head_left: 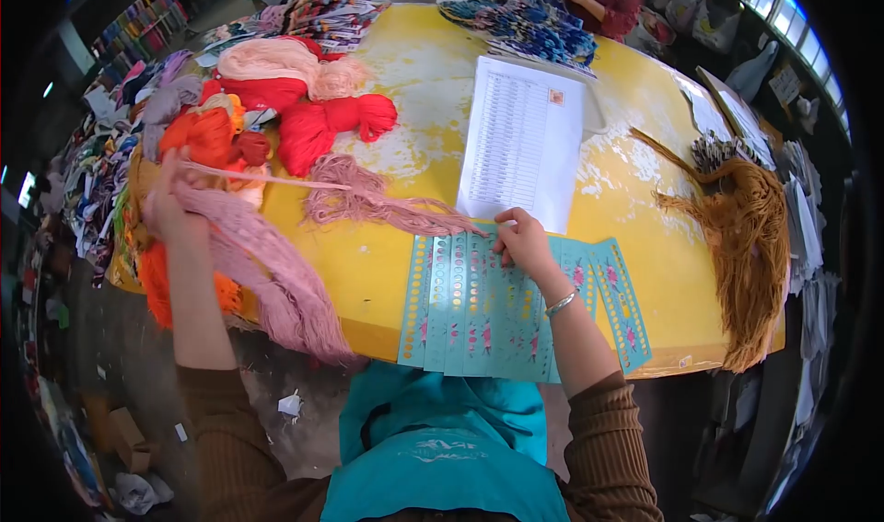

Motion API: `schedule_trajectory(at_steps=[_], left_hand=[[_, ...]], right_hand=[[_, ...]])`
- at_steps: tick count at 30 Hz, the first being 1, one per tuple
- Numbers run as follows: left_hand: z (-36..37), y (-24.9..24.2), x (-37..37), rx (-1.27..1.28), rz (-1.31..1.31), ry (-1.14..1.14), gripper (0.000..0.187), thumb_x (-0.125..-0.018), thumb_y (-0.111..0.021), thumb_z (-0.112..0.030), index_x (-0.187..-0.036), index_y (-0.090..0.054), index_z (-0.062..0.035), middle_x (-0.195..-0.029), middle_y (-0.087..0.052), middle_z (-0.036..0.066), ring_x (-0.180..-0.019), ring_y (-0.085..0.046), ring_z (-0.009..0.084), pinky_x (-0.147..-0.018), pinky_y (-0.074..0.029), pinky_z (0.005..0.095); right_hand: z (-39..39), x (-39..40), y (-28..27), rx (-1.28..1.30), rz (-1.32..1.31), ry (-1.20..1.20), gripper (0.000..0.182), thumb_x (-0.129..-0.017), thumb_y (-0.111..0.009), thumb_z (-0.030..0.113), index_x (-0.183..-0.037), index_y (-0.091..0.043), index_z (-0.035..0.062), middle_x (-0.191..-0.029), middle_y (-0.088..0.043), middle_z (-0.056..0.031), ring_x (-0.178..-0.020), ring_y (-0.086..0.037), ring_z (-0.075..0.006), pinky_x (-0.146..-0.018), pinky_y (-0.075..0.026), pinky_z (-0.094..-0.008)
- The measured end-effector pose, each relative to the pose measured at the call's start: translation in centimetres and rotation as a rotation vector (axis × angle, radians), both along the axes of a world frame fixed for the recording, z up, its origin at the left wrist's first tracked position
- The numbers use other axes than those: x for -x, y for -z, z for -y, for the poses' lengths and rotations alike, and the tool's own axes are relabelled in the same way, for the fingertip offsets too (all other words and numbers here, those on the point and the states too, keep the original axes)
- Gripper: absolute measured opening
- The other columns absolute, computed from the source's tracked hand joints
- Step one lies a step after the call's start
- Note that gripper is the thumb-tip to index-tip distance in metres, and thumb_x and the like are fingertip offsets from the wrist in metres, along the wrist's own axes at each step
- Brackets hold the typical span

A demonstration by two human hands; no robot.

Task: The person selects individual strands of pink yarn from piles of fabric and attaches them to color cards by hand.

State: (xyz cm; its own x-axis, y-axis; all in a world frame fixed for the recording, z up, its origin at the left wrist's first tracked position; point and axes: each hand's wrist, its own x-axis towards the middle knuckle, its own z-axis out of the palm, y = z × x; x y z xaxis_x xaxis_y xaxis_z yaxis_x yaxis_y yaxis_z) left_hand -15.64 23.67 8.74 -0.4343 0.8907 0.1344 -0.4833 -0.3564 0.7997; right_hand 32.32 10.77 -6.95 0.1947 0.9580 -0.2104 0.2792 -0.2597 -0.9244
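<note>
My left hand (171,207), raised at the table's left side, is closed around a skein of pink thread (276,278). The skein hangs down over the table's front edge, and one strand bundle stretches from the hand to a loose pile of dusty-pink thread (354,195). My right hand (523,240), a bangle on its wrist, rests with curled fingers at the upper edge of overlapping teal cards (433,352) with rows of holes and pink flower prints. Ends of the dusty-pink pile lie just left of its fingertips. What those fingers pinch, if anything, is hidden.
Red skeins (318,131), peach skeins (267,60) and orange skeins (198,135) crowd the yellow table's left. A printed sheet (520,145) lies beyond the cards. Brown thread (746,246) hangs over the right edge. Another person (608,2) stands across the table by blue thread (529,25).
</note>
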Motion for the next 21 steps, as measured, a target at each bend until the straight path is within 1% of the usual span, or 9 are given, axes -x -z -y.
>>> schedule_trajectory(at_steps=[4,5,9,11,12,14,17,18,21], left_hand=[[3.6,-3.1,6.7,-0.014,0.035,-0.014,0.031,-0.087,-0.067,-0.017,-0.113,-0.062,-0.0009,-0.099,-0.066,0.006,-0.067,-0.053,0.0098,-0.059,-0.044,0.0230],[4.1,-3.9,6.7,-0.016,0.007,-0.261,0.029,-0.089,-0.065,-0.016,-0.113,-0.062,-0.0006,-0.098,-0.066,0.004,-0.071,-0.054,0.0097,-0.063,-0.043,0.0210],[9.6,-4.1,6.4,-0.087,-0.107,-0.300,0.023,-0.090,-0.059,-0.011,-0.110,-0.065,-0.0009,-0.097,-0.067,0.003,-0.073,-0.054,0.0100,-0.063,-0.044,0.0204],[13.3,-2.8,5.4,-0.041,-0.020,-0.250,0.022,-0.091,-0.057,-0.012,-0.109,-0.064,-0.0010,-0.093,-0.066,0.003,-0.069,-0.053,0.0089,-0.059,-0.043,0.0213],[16.2,-3.0,3.6,-0.009,0.022,-0.054,0.026,-0.094,-0.054,-0.016,-0.113,-0.062,-0.0015,-0.078,-0.059,-0.001,-0.060,-0.049,0.0075,-0.052,-0.039,0.0220],[19.8,-0.3,3.8,-0.084,0.199,0.383,0.030,-0.096,-0.051,-0.022,-0.117,-0.059,-0.0013,-0.066,-0.047,-0.003,-0.051,-0.042,0.0066,-0.045,-0.035,0.0223],[23.9,1.7,-0.7,0.057,0.425,0.524,0.034,-0.098,-0.048,-0.027,-0.120,-0.056,-0.0012,-0.063,-0.041,-0.003,-0.047,-0.037,0.0060,-0.042,-0.033,0.0223],[24.5,2.3,-1.7,0.094,0.481,0.639,0.035,-0.099,-0.046,-0.027,-0.121,-0.054,-0.0011,-0.064,-0.043,-0.003,-0.047,-0.036,0.0060,-0.043,-0.033,0.0218],[24.8,5.1,-4.2,0.325,0.455,0.571,0.030,-0.098,-0.049,-0.029,-0.109,-0.060,-0.0032,-0.063,-0.048,0.000,-0.045,-0.040,0.0082,-0.042,-0.034,0.0224]], right_hand=[[-0.3,0.1,0.5,-0.016,0.017,0.004,0.025,-0.086,-0.050,0.005,-0.109,-0.056,-0.0004,-0.066,-0.065,-0.0085,-0.045,-0.058,-0.0145,-0.043,-0.046,-0.0285],[-0.4,0.0,0.6,-0.007,0.025,0.009,0.025,-0.086,-0.050,0.005,-0.109,-0.056,-0.0003,-0.067,-0.065,-0.0083,-0.045,-0.058,-0.0146,-0.044,-0.046,-0.0286],[-0.3,0.2,0.3,0.017,0.052,0.020,0.026,-0.085,-0.050,0.006,-0.110,-0.056,0.0000,-0.067,-0.065,-0.0076,-0.046,-0.059,-0.0150,-0.044,-0.047,-0.0288],[-0.3,0.1,0.3,0.000,0.071,0.000,0.025,-0.085,-0.050,0.006,-0.109,-0.057,-0.0004,-0.067,-0.066,-0.0081,-0.046,-0.059,-0.0156,-0.045,-0.047,-0.0293],[-0.3,0.2,0.4,-0.013,0.087,-0.014,0.025,-0.086,-0.050,0.007,-0.108,-0.057,-0.0008,-0.068,-0.066,-0.0087,-0.047,-0.060,-0.0162,-0.046,-0.048,-0.0298],[-0.3,1.3,-0.2,-0.051,0.154,-0.017,0.023,-0.086,-0.051,0.006,-0.107,-0.058,-0.0004,-0.068,-0.065,-0.0084,-0.048,-0.059,-0.0146,-0.046,-0.048,-0.0286],[-0.2,5.5,-1.9,-0.186,0.264,-0.113,0.020,-0.087,-0.054,0.006,-0.105,-0.061,0.0014,-0.073,-0.066,-0.0093,-0.053,-0.060,-0.0121,-0.051,-0.050,-0.0275],[0.1,7.7,-2.7,-0.205,0.234,-0.216,0.022,-0.086,-0.056,0.007,-0.107,-0.062,0.0035,-0.078,-0.067,-0.0101,-0.061,-0.063,-0.0145,-0.060,-0.052,-0.0285],[-0.7,15.0,-2.8,-0.433,0.354,-0.483,0.026,-0.084,-0.058,0.015,-0.108,-0.064,0.0060,-0.090,-0.068,-0.0148,-0.082,-0.065,-0.0272,-0.075,-0.052,-0.0364]])
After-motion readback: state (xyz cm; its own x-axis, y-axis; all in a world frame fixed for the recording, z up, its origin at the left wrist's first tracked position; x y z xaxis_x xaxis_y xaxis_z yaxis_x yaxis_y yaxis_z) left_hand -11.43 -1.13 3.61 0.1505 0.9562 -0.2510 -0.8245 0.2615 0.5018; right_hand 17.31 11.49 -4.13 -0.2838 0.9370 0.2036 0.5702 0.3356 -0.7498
